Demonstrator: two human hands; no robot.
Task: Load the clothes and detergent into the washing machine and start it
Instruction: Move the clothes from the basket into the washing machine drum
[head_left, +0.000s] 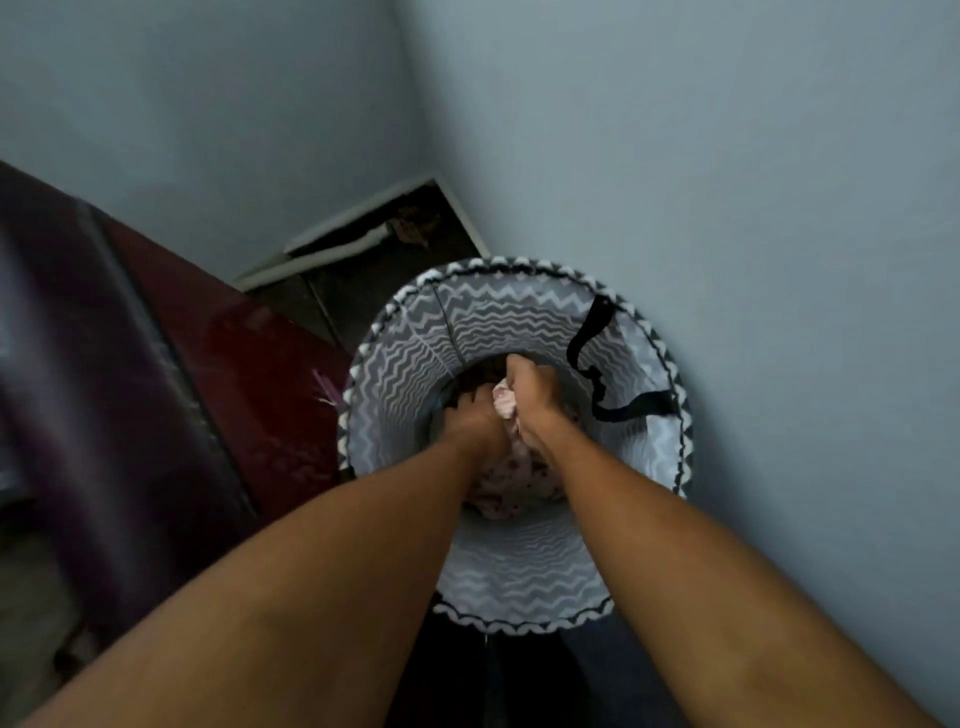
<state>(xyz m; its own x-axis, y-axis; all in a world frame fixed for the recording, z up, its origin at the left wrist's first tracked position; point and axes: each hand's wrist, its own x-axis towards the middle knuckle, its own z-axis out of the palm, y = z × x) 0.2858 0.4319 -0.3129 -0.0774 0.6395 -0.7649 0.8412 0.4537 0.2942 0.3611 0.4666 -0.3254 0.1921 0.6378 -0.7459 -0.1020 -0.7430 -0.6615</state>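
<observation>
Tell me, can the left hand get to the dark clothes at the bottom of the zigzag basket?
Probably yes. The left hand is already deep inside the laundry basket, fingers on the dark clothes. Nothing blocks it; the pink cloth sits beside it, gripped by the right hand.

arms: two, bare to past the elbows | sleeves: none visible | hands: left hand (475, 415), right hand (530, 397) (no rings or watch seen)
</observation>
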